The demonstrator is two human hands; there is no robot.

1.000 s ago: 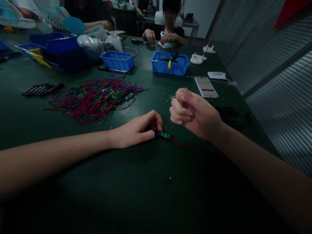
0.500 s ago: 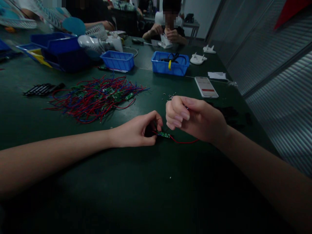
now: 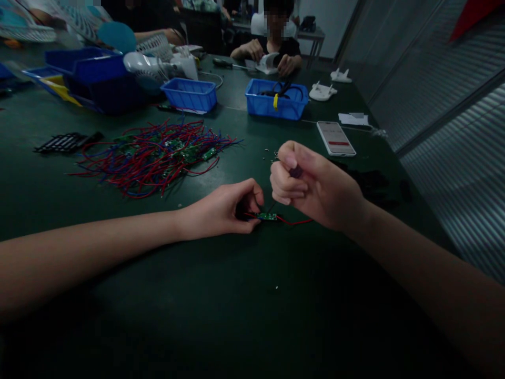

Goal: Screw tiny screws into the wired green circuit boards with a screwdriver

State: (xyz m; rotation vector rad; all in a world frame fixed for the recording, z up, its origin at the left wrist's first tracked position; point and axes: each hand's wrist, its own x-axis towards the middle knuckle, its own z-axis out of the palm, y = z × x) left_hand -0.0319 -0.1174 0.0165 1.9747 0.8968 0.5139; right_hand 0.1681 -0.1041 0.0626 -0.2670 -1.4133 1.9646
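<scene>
A small green circuit board (image 3: 269, 216) with red and blue wires lies on the dark green table. My left hand (image 3: 232, 208) is closed around its left end, thumb and forefinger pinching there, the wires running into the palm. Just above and to the right, my right hand (image 3: 311, 184) is curled around a dark thin-shafted tool (image 3: 295, 171). Only the tool's dark purplish end shows at the fist, and a thin dark line slants from under the fingers toward the board. A red wire (image 3: 294, 223) leaves the board's right end and passes below my right hand.
A heap of wired circuit boards (image 3: 158, 158) lies at left, beside a black rack-like piece (image 3: 65, 142). Tiny screws (image 3: 267, 150), a phone (image 3: 336, 139), and blue bins (image 3: 276, 108) are farther back. A person (image 3: 272, 52) works across the table on a white part (image 3: 268, 64).
My right hand has turned and its thumb has lifted, so the dark tool end shows. The board has shifted slightly right in my left hand. The person opposite has moved their hands apart.
</scene>
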